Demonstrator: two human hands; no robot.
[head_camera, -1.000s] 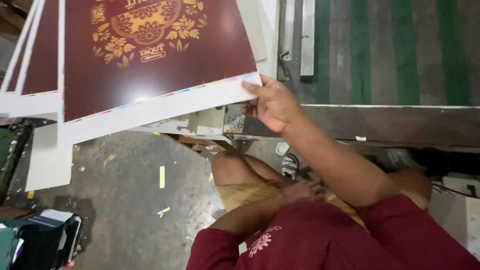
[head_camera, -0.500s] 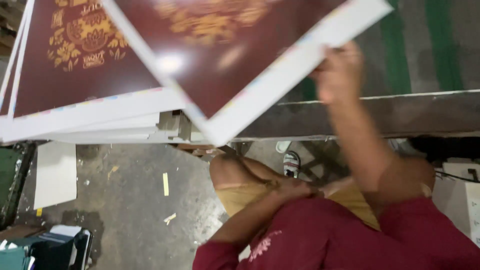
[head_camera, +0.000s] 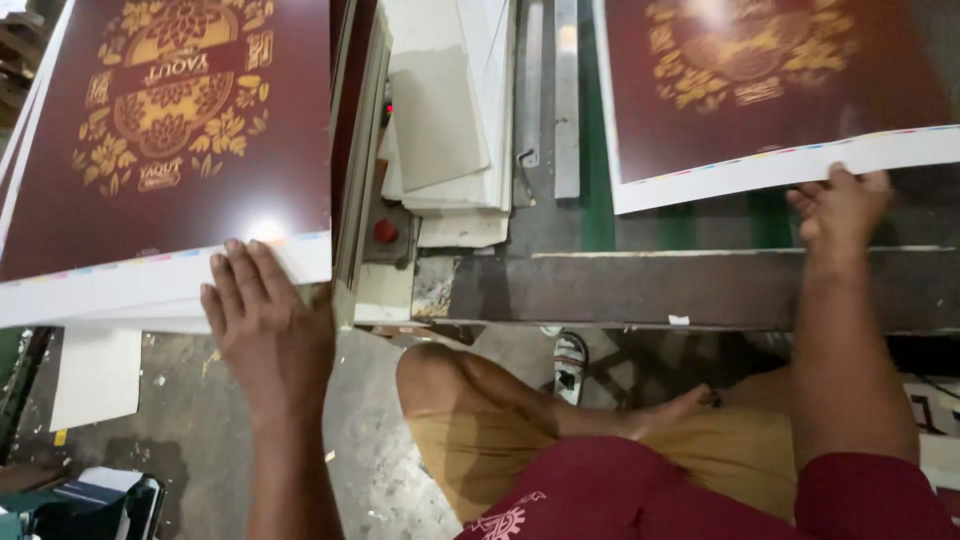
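Head cam: left hand (head_camera: 262, 325) lay flat, fingers spread, on the stack of glossy maroon sheets (head_camera: 165, 150) at 10 o'clock. Right hand (head_camera: 840, 208) pinched the white edge of one printed sheet (head_camera: 770, 85) at 2 o'clock, over the metal table (head_camera: 680, 285).

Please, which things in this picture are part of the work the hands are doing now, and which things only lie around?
Part of the work:
- left hand resting on the stack of maroon printed sheets
- right hand touching the white edge of a single maroon sheet on the green-striped table

Only lying around:
- pile of grey boards
- red button
- sandal on the floor
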